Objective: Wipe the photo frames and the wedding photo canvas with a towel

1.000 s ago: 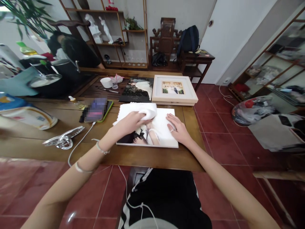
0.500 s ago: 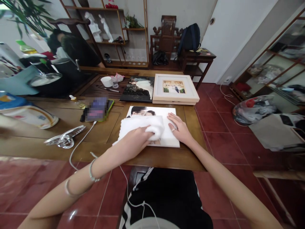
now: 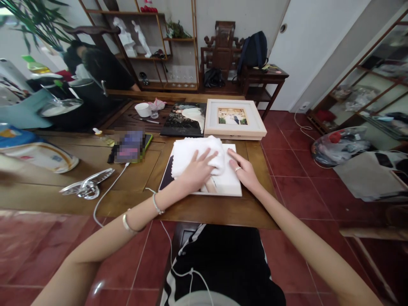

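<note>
White cloth [image 3: 185, 155] bunched on a photo panel [image 3: 234, 187], which lies flat near the table's [image 3: 137, 193] near edge, toward its right end. Left hand [image 3: 198, 173] on the cloth, palm down, fingers spread. Right hand [image 3: 247, 172] at the panel's right edge, index finger and thumb extended on its white surface; from where I stand, cannot tell whether the other fingers pinch the edge. Just beyond: dark photo panel [image 3: 180, 123], and right of it, touching or nearly so, a pale wooden frame [image 3: 236, 134]. Left: phone [image 3: 130, 146], cable plugged in; silvery clip [image 3: 87, 187] nearer. Far left, a person in black [image 3: 106, 70], partly hidden.
</note>
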Motion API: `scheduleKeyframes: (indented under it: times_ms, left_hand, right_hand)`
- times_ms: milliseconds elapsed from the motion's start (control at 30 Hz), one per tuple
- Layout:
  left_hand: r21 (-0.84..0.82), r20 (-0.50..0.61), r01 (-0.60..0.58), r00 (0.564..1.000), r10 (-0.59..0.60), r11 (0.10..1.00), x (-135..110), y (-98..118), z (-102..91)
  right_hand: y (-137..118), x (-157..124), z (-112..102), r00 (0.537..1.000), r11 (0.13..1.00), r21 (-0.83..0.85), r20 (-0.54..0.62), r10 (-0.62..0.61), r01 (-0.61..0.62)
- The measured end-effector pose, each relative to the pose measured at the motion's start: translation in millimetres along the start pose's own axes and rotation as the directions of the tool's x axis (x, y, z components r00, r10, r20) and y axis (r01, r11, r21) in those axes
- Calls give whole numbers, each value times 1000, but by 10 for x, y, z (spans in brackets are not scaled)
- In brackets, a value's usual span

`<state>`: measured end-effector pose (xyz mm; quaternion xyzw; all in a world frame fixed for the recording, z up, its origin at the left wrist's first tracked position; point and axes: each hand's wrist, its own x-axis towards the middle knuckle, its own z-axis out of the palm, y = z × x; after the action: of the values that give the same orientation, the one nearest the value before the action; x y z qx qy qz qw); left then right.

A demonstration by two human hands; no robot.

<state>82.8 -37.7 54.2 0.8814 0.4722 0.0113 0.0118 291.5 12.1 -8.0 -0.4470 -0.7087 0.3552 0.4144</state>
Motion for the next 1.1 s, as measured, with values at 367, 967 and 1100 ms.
scheduleKeyframes:
  times_ms: [367,967,1100]
  left_hand:
    - [204,-119,-39,991,65,978,-169,987,-76]
    - [46,78,-164,984,160,985,-624,763,-377]
    - [9,95,-60,994,59,998,-314,474,-399]
  right_hand:
    - [-127,-48,-64,998,982,180,-5,-55,55]
    - [-77,-22,11,974,946,-240,126,-191,216]
    - [-45,-16,4,972,946,-237,129,-196,223]
